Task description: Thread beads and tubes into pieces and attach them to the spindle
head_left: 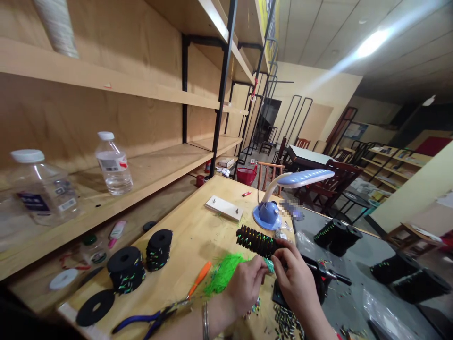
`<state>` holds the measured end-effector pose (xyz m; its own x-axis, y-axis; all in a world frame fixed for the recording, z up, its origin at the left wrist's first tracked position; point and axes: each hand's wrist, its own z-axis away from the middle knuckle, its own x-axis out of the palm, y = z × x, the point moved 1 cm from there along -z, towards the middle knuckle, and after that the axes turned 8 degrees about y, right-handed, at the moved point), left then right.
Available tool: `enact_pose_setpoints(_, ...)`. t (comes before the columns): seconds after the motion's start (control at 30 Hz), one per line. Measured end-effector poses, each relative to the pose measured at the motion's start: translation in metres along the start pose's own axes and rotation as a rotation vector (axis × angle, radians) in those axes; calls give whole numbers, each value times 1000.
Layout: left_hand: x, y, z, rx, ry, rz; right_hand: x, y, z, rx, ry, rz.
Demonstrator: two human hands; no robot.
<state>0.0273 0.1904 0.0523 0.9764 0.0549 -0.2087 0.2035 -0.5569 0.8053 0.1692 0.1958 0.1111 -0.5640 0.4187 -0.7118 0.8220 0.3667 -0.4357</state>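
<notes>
My left hand (247, 283), a metal bangle on its wrist, is closed with thumb and fingers pinched together. Just beyond its fingertips shows a small teal piece (269, 265); whether the fingers grip it I cannot tell. My right hand (293, 274) is closed too, its fingertips bent in beside the teal piece, and what they hold is hidden. Against the right fingers is a ribbed black roll (256, 241) with green and orange bits along its grooves. A black rod (332, 274) sticks out on the right side of that hand. Bright green strands (224, 274) lie left of my left hand.
Blue-handled pliers (141, 321), an orange-handled tool (201, 277) and black rolls (126, 269) are at left. A blue desk lamp (267, 215) stands behind a white block with two pins (224, 208). Small loose pieces (288, 323) lie near my right wrist. Shelves (159, 177) line the left.
</notes>
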Motion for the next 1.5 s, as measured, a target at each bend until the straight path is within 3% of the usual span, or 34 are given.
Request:
enact_pose_setpoints(0.27, -4, 2, -3, 34, 7, -20, -1, 2, -8, 51, 32, -110)
enact_pose_setpoints(0.6, 0, 9, -15, 39, 88, -55, -5, 12, -39, 210, -76, -265)
enact_pose_setpoints(0.97, 2, -3, -11, 35, 105, -133, -1, 13, -46, 207, -78, -97)
enact_pose_setpoints(1.3, 4, -6, -13, 25, 113, -142, 1, 18, -50, 210, -67, -105)
enact_pose_setpoints(1.5, 5, -10, -11, 22, 81, -117, -11, 8, -26, 139, 59, -181)
